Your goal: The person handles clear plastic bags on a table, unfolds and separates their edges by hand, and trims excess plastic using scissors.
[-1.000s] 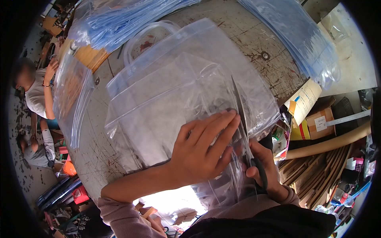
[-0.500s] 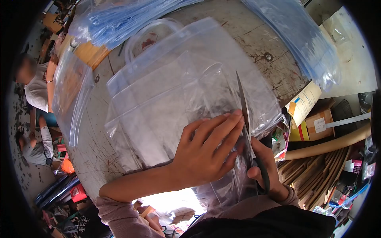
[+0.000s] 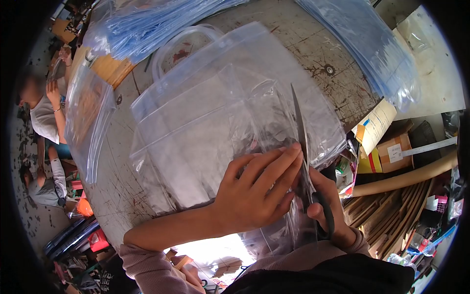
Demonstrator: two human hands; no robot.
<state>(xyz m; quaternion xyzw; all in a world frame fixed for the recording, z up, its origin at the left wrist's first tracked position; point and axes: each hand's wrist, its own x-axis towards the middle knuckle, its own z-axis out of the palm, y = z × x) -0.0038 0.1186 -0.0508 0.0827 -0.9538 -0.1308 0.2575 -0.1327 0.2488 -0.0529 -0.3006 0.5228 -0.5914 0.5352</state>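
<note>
A clear plastic bag (image 3: 196,122) with a tubular handle (image 3: 161,56) lies spread on the worn table, its near part crumpled and hanging toward my lap. My left hand (image 3: 257,188) lies across the near part of the bag, fingers long and close together, thumb tucked beneath, holding the film by the blade. In my right hand (image 3: 330,208) is a pair of scissors (image 3: 300,125) with black handles, fingers wrapped through the loops. The blades point away from me, just right of my left fingertips, over the film. Whether they are fully closed is hard to see.
Stacks of bluish plastic bags lie at the table's far left (image 3: 147,29) and far right (image 3: 367,54). Another clear bag (image 3: 88,115) hangs over the left edge. Cardboard boxes (image 3: 394,149) and stacked brown sheets (image 3: 391,215) fill the right. Other people (image 3: 44,115) sit at left.
My left fingertips have slid slightly down toward me along the blade. The scissors stay nearly in place. At left, another person's hands have risen.
</note>
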